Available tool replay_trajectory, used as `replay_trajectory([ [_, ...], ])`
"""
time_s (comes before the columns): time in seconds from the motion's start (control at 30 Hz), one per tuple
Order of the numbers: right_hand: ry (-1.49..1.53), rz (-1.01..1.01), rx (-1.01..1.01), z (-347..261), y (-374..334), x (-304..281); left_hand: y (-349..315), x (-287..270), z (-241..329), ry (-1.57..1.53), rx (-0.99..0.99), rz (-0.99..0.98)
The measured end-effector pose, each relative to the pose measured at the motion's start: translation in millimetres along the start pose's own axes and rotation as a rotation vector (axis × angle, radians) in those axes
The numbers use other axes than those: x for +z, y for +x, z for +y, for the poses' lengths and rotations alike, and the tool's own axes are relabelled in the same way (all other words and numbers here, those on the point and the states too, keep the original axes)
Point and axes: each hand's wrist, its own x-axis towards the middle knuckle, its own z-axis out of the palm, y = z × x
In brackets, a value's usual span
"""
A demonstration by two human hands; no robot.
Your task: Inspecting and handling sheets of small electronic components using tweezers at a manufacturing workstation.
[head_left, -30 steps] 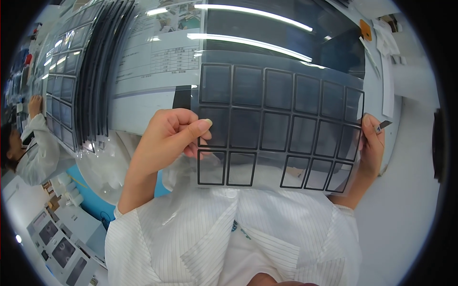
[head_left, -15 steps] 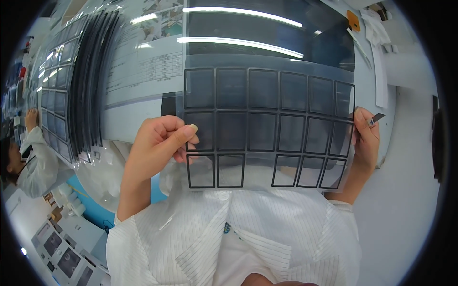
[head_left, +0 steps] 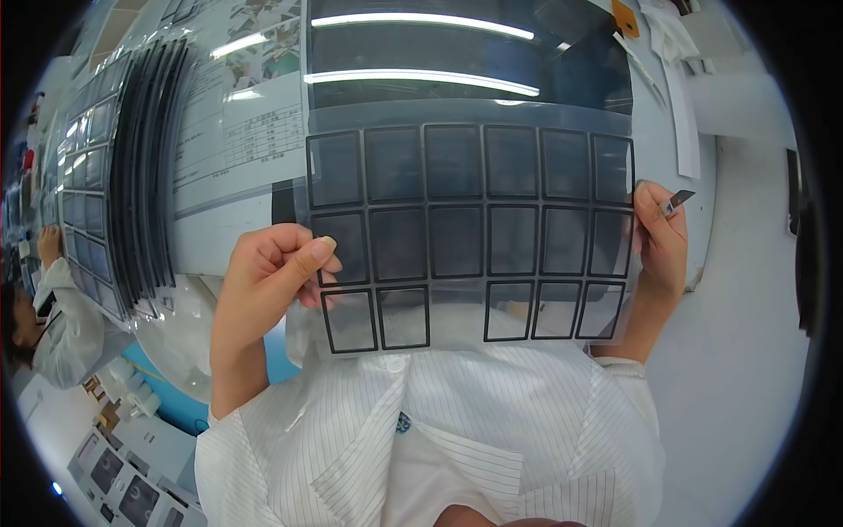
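Note:
A clear plastic sheet (head_left: 457, 239) carrying rows of black rectangular frames is held up in front of my chest. The bottom row has a gap between its frames. My left hand (head_left: 274, 274) pinches the sheet's left edge between thumb and fingers, beside the lower two rows. On the opposite edge, my right hand (head_left: 663, 239) grips the sheet with the thumb in front; its other fingers are mostly hidden. A small metal blade (head_left: 681, 201) sticks out of the right hand, pointing away from the sheet; whatever handle it has is hidden.
Beyond the sheet lies a dark glossy panel (head_left: 465, 48) reflecting ceiling lights. Printed papers (head_left: 237, 145) lie left of it. A stack of similar framed sheets (head_left: 145, 176) stands further left, near another person's hand (head_left: 50, 244). An orange piece (head_left: 624, 18) and white strips (head_left: 685, 132) lie far right.
The whole scene has shifted a little left in the picture. The sheet's right side now faces me more squarely. Both hands keep their hold at the same edges.

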Motion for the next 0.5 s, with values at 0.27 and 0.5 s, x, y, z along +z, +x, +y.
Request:
replay_trajectory([
  [0.27, -0.009, 0.019, 0.014, -2.5, -1.4, 1.9, -0.3, 0.5, 0.0, 0.016, 0.009, -0.003],
  [0.5, -0.025, 0.003, 0.047, -4.0, -2.4, 2.5, -0.5, 1.1, 1.0, 0.023, 0.002, 0.004],
])
